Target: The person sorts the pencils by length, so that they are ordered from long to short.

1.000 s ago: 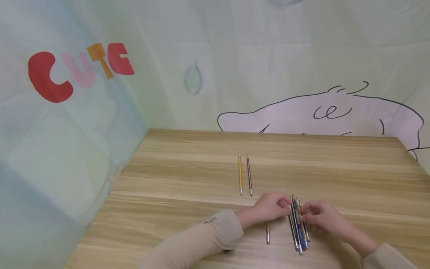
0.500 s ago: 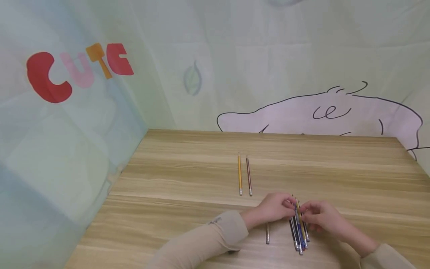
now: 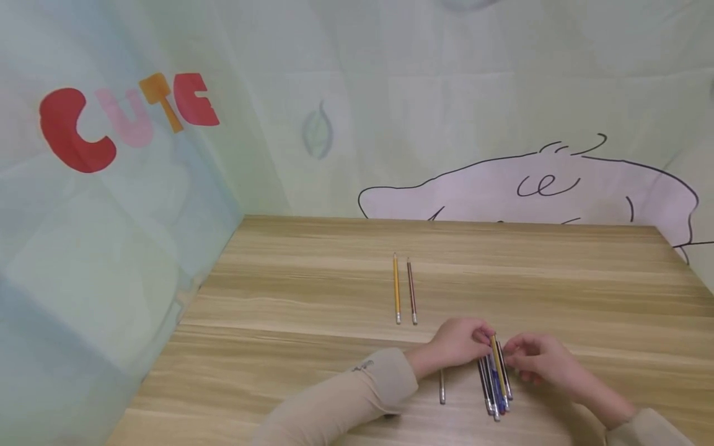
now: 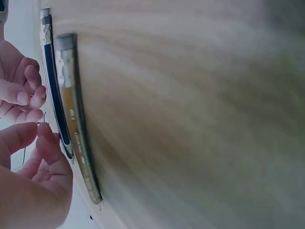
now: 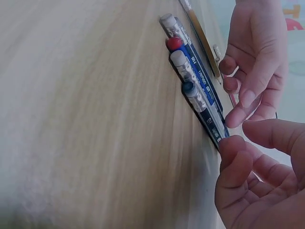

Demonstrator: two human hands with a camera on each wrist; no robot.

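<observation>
A bundle of pencils (image 3: 492, 384), dark striped, blue and one yellow, lies lengthwise on the table, eraser ends toward me. The fingertips of my left hand (image 3: 458, 342) come together over its far, pointed ends; I cannot tell how many pencils they pinch. Just right of the bundle is my right hand (image 3: 540, 358), fingers loosely bent, thumb and index apart and right beside the outermost dark pencil. In the right wrist view, one pencil of the bundle has a red end (image 5: 175, 44). A single gold-brown pencil (image 4: 78, 129) lies nearest the left wrist, partly under that forearm in the head view.
Farther back on the wooden table (image 3: 301, 285) lie a yellow pencil (image 3: 396, 288) and a dark red pencil (image 3: 411, 291), side by side. A printed cloth wall (image 3: 312, 74) borders the table behind and at the left.
My left hand has shifted slightly right, over the bundle's far ends. The right fingertips have drawn a little away to the right. The pencils farther back stay put.
</observation>
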